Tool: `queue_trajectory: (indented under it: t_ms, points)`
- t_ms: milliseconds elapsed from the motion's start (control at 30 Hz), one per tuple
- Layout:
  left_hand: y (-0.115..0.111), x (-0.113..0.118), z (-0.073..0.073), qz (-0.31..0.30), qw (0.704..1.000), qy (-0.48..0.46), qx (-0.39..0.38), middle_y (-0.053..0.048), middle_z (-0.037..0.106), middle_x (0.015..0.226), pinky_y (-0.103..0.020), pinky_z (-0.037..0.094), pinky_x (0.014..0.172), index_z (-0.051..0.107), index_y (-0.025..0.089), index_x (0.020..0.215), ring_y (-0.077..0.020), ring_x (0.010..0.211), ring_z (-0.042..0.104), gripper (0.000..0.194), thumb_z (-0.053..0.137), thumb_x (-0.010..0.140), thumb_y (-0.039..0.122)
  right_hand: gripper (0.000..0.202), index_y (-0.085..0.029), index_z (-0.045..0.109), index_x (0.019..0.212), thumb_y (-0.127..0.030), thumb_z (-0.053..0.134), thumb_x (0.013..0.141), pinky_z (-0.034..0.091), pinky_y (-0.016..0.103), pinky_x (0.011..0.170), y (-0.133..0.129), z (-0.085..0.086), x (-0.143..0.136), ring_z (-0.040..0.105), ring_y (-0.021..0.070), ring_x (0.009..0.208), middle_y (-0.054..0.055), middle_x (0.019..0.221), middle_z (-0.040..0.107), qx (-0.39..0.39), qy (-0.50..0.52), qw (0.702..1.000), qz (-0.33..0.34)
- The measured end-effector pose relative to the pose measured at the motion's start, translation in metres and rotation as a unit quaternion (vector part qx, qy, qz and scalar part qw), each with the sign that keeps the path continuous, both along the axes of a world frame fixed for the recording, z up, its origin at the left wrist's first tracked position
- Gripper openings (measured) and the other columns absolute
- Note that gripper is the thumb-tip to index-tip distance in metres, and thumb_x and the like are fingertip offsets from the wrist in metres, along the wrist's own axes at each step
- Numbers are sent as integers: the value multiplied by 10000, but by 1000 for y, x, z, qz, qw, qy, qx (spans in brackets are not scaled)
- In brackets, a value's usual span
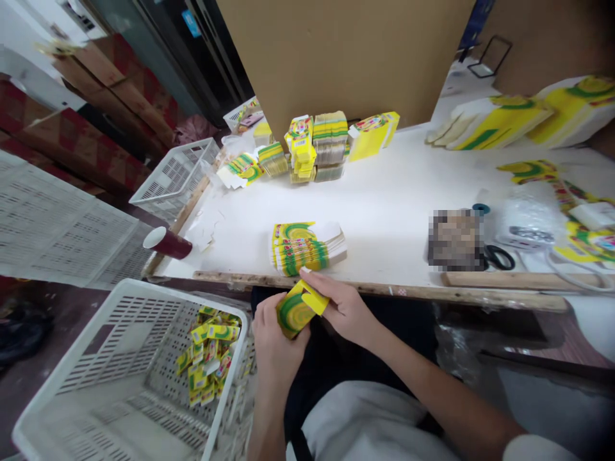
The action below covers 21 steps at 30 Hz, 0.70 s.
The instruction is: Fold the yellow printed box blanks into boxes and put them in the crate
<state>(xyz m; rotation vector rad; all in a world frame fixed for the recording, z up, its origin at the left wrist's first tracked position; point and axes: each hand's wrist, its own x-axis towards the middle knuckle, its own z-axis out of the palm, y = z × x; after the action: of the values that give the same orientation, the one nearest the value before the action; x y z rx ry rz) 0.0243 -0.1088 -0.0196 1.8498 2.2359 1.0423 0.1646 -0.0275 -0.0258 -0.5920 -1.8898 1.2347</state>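
Observation:
A small yellow and green carton [296,311] is held between both hands, just off the table's front edge. My left hand [275,333] wraps round its left side. With thumb and fingers, my right hand [339,304] grips the upper right end, where a yellow flap shows. Directly beyond the hands, a fanned stack of flat yellow-green cartons [300,248] lies on the white table [384,211]. Down to the left, a white plastic basket [120,320] holds several folded yellow cartons [209,352] in its right part.
Bundled cartons [329,144] stand at the table's back before a large cardboard sheet [346,57]. A dark red cup [169,243] lies tipped at the left edge. Black-handled scissors [500,257], a clear plastic container [528,221] and more flat cartons [509,121] are on the right.

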Motion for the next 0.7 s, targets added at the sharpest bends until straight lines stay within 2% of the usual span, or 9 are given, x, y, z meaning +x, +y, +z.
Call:
queue_trajectory:
  t_ms: [100,167,300,400,467,533,600,667,700]
  points:
    - [-4,-6,6,-29,1000,1,4,-84,581,1002,-398,481,838,498,201,1112,-240,950,568,484,663,657,186,618,-200,359,1408,-173,572,829,349,422,1071,-1,0,3,295,260,1370,139,1492,307,49,-75,993,79]
    - [-6,-10,9,-36,999,-4,-1,-81,602,1010,-383,487,834,514,206,1122,-236,945,584,490,668,656,200,518,-189,440,1359,-119,510,851,373,398,1057,0,1,5,309,252,1364,147,1514,249,69,-108,988,88]
    - [-6,-14,15,-50,997,-35,-43,-74,637,1003,-358,508,801,544,206,1113,-229,911,620,484,697,664,300,323,-164,655,1123,-93,478,862,412,364,1018,11,12,14,442,238,1286,161,1391,453,94,-106,985,98]
    - [-3,-11,19,-63,996,-34,-54,-74,643,1001,-356,510,800,553,207,1102,-228,906,625,472,699,670,329,254,-188,699,1040,-138,556,836,447,344,965,18,20,17,529,232,1200,131,1270,560,94,-120,979,136]
    - [0,-9,19,-54,997,-20,-41,-80,636,1015,-367,501,819,544,204,1117,-233,928,616,482,695,670,307,240,-185,703,1019,-174,631,790,434,349,976,15,20,11,527,239,1199,125,1247,574,71,-110,986,107]
    - [1,-10,18,-34,999,-11,-31,-86,630,1017,-379,493,826,535,197,1131,-241,935,609,507,695,657,280,365,-175,643,1129,-181,658,764,391,362,1023,8,15,0,464,240,1263,130,1280,558,39,-84,994,60]
    - [-3,-20,18,-4,999,-13,-44,-93,628,1018,-391,492,820,539,192,1128,-250,926,609,514,695,651,302,607,-172,472,1318,-202,676,748,354,373,1057,5,11,-12,404,234,1310,136,1355,501,19,-58,997,44]
    - [-11,-41,18,63,996,-21,-61,-106,630,1023,-416,489,823,550,183,1119,-268,925,610,521,687,660,389,756,-173,323,1406,-240,684,746,354,370,1057,13,12,-20,416,229,1298,136,1402,451,20,-48,998,40]
    - [-16,-54,19,118,991,-18,-63,-120,631,1028,-437,484,833,552,172,1121,-283,931,609,546,676,664,443,751,-166,314,1408,-247,676,755,361,362,1049,22,15,-22,439,227,1277,136,1403,448,28,-55,998,23]
